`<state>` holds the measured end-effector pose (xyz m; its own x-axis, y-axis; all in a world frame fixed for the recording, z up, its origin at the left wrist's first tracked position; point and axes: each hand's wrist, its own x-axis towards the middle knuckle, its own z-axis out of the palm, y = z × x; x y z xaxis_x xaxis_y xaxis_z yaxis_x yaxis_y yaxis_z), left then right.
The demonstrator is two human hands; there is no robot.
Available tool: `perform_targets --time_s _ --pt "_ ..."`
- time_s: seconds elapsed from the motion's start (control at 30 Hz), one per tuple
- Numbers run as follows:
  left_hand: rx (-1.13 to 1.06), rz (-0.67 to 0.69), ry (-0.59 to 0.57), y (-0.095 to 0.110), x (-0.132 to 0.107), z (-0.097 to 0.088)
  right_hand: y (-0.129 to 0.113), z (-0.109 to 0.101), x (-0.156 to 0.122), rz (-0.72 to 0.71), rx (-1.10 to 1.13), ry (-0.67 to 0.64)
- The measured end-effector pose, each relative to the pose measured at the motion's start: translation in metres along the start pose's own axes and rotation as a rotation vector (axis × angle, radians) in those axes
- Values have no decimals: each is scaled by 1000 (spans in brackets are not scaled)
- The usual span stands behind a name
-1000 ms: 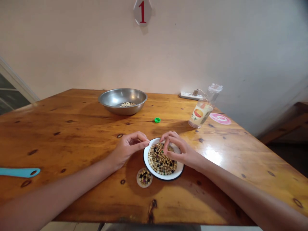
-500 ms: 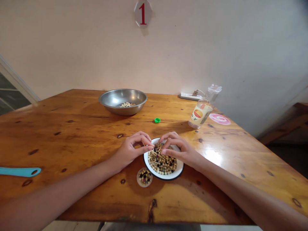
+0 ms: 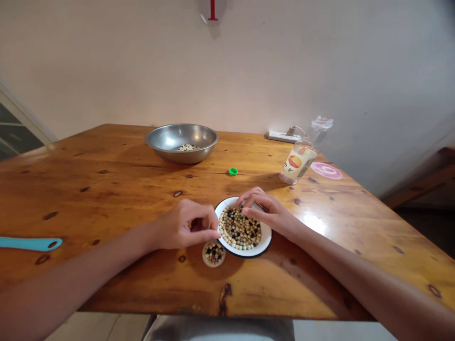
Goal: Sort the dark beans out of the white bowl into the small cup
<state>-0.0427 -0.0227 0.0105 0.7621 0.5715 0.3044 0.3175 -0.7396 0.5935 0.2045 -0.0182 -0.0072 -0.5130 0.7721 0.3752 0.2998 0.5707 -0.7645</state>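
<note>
- Make the round white bowl with the dark rim [image 3: 264,240] your clock's middle, with 12 at the wall. It sits on the desk in front of you, holding lots of small tan and black round beads [image 3: 241,233].
- Your left hand [image 3: 190,225] is at 9 o'clock, by the rim. Its thumb and pointing finger bend close together, but I cannot tell if they pinch anything.
- Your right hand [image 3: 265,207] is at 1 o'clock, over the bowl, with its fingers curled. I cannot tell if it grips anything.
- At 8 o'clock, just beside the bowl, a little round pale dish [image 3: 213,264] has a few mixed beads.
- At 11 o'clock, far back, a wide shiny silver metal bowl [image 3: 182,157] has a small pale and dark heap.
- My guess is the bead work is partway: a few are in the little dish and most are left in the white bowl. I can't tell how much is done.
- The desk [image 3: 142,189] is shiny orange-brown wood with dark knots.
- On it are a small green plastic cap [image 3: 233,171] at 12, a clear plastic bottle with a yellow label [image 3: 297,163] at 1, and a flat blue strip with a hole [image 3: 28,243] at 9.
- Behind is a plain pale wall [image 3: 284,61].
</note>
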Motion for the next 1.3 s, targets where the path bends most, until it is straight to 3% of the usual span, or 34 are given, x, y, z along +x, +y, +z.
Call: perform_targets --time_s 0.13,0.23,0.63,1.3 --pt "57 94 -284 10 -1 -9 1 0 -1 24 56 11" --pt "146 163 -388 16 -2 -9 1 0 -2 44 85 13" --pt "390 351 -251 10 -4 -4 1 1 -1 43 100 19" --pt "380 398 -230 7 0 -1 4 1 -1 19 87 31"
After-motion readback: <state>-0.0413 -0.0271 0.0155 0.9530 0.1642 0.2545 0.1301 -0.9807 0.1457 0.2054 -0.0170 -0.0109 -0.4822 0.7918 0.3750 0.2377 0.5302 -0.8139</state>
